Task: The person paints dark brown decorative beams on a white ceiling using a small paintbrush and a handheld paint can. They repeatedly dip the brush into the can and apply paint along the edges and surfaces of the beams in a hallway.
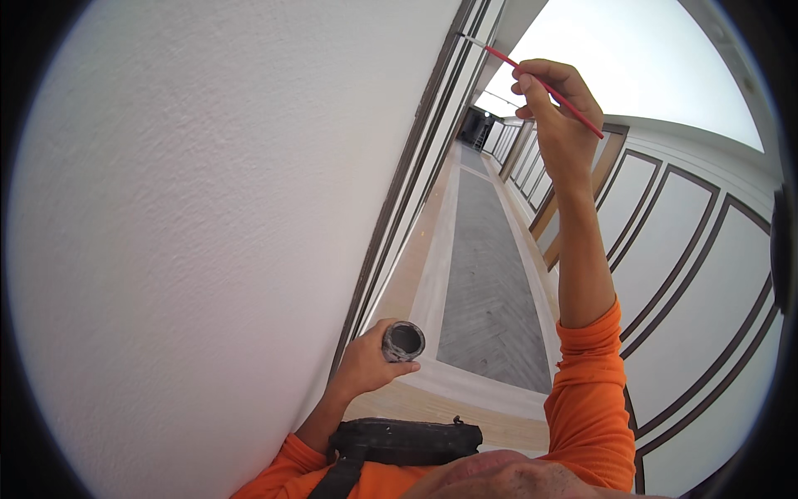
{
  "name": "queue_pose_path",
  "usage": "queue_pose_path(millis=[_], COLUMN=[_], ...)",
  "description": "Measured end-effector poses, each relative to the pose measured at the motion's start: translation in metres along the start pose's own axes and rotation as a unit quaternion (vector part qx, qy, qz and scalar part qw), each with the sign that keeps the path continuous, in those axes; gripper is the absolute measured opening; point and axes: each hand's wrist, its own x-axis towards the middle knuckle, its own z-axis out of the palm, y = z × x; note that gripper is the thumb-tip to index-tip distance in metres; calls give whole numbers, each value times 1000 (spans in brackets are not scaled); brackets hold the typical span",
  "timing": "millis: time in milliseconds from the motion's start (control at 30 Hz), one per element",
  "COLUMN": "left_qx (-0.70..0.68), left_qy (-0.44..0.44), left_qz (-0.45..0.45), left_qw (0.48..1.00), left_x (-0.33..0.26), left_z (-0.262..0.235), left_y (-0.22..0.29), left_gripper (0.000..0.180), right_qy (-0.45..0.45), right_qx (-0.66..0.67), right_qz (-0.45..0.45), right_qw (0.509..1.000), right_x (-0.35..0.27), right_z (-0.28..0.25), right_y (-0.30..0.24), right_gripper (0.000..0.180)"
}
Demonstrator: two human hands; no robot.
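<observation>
Your right hand (pixel 555 104) raised high, upper right of frame, fingers pinched shut, forearm near vertical. Your left hand (pixel 370 362) low at centre, fingers curled closed, elbow bent.

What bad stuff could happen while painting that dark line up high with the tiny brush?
The thin red brush in the right hand touches the dark trim right beside the white wall, so a wobble could smear the wall. The small open pot in the left hand looks tilted and might drip onto the floor.
</observation>
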Motion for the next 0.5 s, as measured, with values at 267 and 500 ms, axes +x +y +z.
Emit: queue_pose_path(millis=[267,500], left_qx=[10,4], left_qy=[-1,-12], left_qz=[2,-12], left_qw=[1000,1000], left_x=[0,-1], left_z=[-3,-3], left_y=[5,6], left_gripper=[72,73], right_qy=[-15,5], right_qx=[-17,7], right_qz=[-10,-10], right_qw=[1000,1000], right_x=[8,9], right_z=[1,2], right_y=[0,-2], right_gripper=[15,15])
